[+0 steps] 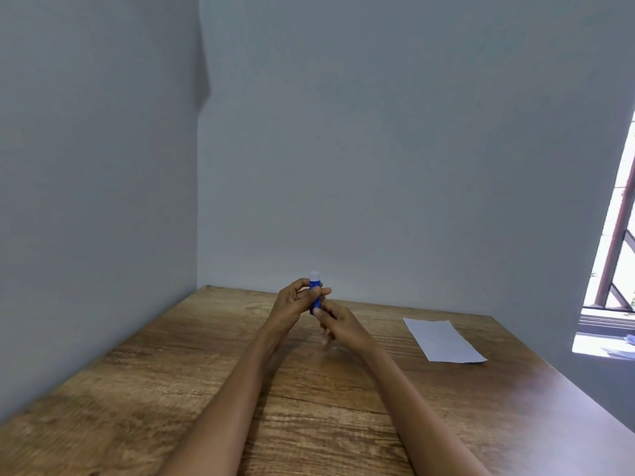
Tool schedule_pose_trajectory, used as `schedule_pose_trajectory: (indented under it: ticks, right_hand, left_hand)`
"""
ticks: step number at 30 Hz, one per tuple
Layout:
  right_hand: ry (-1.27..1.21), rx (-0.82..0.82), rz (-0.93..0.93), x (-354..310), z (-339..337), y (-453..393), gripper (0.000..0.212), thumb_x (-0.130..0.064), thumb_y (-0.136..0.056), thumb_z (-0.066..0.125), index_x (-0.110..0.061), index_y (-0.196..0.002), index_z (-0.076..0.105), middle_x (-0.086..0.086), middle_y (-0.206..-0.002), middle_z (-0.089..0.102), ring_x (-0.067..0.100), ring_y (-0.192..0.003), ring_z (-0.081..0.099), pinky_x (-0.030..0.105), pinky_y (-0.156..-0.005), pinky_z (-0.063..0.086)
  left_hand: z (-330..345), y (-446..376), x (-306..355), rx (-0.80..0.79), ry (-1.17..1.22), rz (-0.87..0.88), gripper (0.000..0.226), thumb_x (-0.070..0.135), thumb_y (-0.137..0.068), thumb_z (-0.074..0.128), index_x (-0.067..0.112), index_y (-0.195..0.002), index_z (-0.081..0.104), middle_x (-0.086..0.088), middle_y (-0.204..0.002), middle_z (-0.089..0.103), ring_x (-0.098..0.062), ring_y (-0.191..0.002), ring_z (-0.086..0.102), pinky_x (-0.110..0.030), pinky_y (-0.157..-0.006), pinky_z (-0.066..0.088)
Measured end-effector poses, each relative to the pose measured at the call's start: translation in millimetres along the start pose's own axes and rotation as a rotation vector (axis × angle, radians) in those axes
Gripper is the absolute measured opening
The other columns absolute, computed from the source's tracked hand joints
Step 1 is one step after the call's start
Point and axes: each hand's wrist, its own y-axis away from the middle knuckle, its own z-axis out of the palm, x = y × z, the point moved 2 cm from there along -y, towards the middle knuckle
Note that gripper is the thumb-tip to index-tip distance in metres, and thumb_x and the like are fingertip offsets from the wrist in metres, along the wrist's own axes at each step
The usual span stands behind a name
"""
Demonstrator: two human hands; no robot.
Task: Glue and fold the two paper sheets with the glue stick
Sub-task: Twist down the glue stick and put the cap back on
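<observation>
— Both arms are out over the brown wood-grain bench [192, 365], and the small blue glue stick with the pale rounded top [315, 289] is up between the two hands, clear of the surface.

— Who's actually got it?

— The left hand [292, 305] has its fingers [318, 292] curled closed around the upper barrel. The right hand [338, 322] comes in from below, thumb and fingertips pinched at the base. So both are closed on it, neither one open.

— Cap on or off?

— That whitish tip could be a cap or the bare glue; I can't tell from here. The stick stands nearly upright, long axis vertical, pale end up.

— And the paper?

— One pale rectangular sheet of paper [443, 340] lies flat, well off to the right side, towards the bright window opening [615, 269]. It could be two sheets stacked; I can only make out one outline. Nothing sits under the hands.

— So the gap matters.

— I'd say so. The paper lies to the right of the stick, and the right hand is the nearer one. My guess is the twist at the base is readying the glue, and then either the stick travels right or the sheet gets pulled in front. No gluing or folding done yet, by the look of that flat sheet.
</observation>
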Motion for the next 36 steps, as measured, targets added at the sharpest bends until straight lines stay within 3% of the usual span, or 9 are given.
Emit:
schedule_pose_trajectory:
  ticks: [3,7,11,15,22,26,29,33,36]
  right_hand:
    - [0.134,0.148,-0.026,4,-7,-1,0.015,-0.035,-0.087,0.064,-0.025,-0.078,0.056,-0.010,-0.065,0.045,0.002,-0.054,0.041,0.024,-0.057,0.035]
    - [0.206,0.417,-0.023,1,-5,1,0.032,-0.051,-0.074,0.069,-0.030,-0.078,0.045,-0.016,-0.070,0.051,0.002,-0.062,0.047,0.025,-0.058,0.035]
    - [0.022,0.234,-0.086,-3,3,-2,0.012,-0.033,-0.092,0.058,-0.027,-0.101,0.053,-0.006,-0.071,0.047,0.005,-0.060,0.044,0.021,-0.058,0.039]
    - [0.030,0.026,-0.059,-1,-1,1,0.017,-0.025,-0.098,0.047,-0.019,-0.084,0.055,-0.003,-0.065,0.047,0.002,-0.047,0.044,0.021,-0.050,0.040]
    - [0.096,0.340,-0.078,1,-8,0,0.024,-0.037,-0.073,0.076,-0.035,-0.076,0.052,-0.017,-0.059,0.043,0.001,-0.052,0.038,0.014,-0.051,0.030]
    - [0.043,0.162,-0.090,0,-3,1,0.007,-0.032,-0.088,0.063,-0.030,-0.092,0.059,-0.014,-0.068,0.047,0.002,-0.058,0.043,0.015,-0.055,0.036]
    - [-0.006,0.047,-0.069,-2,-4,1,0.021,-0.030,-0.097,0.049,-0.014,-0.091,0.061,-0.006,-0.063,0.045,0.004,-0.055,0.044,0.016,-0.051,0.042]
    - [0.257,0.280,-0.042,1,-13,-2,0.030,-0.048,-0.078,0.068,-0.023,-0.067,0.054,-0.013,-0.064,0.044,0.004,-0.055,0.040,0.024,-0.055,0.030]
    - [0.247,0.407,-0.009,0,-6,0,0.037,-0.063,-0.062,0.068,-0.032,-0.072,0.051,-0.017,-0.079,0.058,0.002,-0.069,0.055,0.027,-0.059,0.040]
  left_hand:
    - [3,-2,-2,-0.032,-0.018,-0.019,0.024,0.030,-0.085,0.064,0.016,-0.105,0.064,-0.002,-0.105,0.074,-0.017,-0.102,0.069,-0.026,-0.088,0.054]
    - [13,-3,1,-0.019,-0.011,0.012,0.016,0.021,-0.089,0.062,0.015,-0.104,0.063,-0.002,-0.103,0.075,-0.016,-0.101,0.069,-0.021,-0.084,0.054]
    - [7,-3,3,0.031,0.018,0.015,0.017,0.021,-0.089,0.062,0.015,-0.105,0.063,-0.001,-0.101,0.075,-0.013,-0.100,0.069,-0.023,-0.086,0.055]
    - [-3,-2,-2,0.050,-0.019,-0.008,0.021,0.029,-0.089,0.060,0.018,-0.107,0.063,0.001,-0.103,0.075,-0.014,-0.100,0.069,-0.030,-0.091,0.053]
    - [10,-2,1,-0.015,-0.009,0.014,0.023,0.028,-0.086,0.064,0.015,-0.106,0.063,-0.001,-0.104,0.075,-0.016,-0.102,0.069,-0.021,-0.085,0.054]
    - [8,0,1,0.002,0.000,0.009,0.030,0.033,-0.082,0.066,0.015,-0.106,0.063,-0.002,-0.103,0.075,-0.016,-0.101,0.069,-0.022,-0.084,0.055]
    - [4,-1,1,0.013,-0.010,-0.004,0.022,0.027,-0.089,0.061,0.014,-0.107,0.062,-0.004,-0.106,0.074,-0.018,-0.100,0.070,-0.027,-0.088,0.054]
    - [9,2,2,-0.025,-0.030,-0.014,0.019,0.027,-0.089,0.062,0.017,-0.105,0.064,-0.005,-0.106,0.074,-0.019,-0.102,0.069,-0.025,-0.088,0.054]
    - [14,2,1,-0.012,-0.055,-0.017,0.014,0.023,-0.090,0.061,0.019,-0.103,0.065,-0.006,-0.106,0.073,-0.020,-0.102,0.069,-0.029,-0.092,0.052]
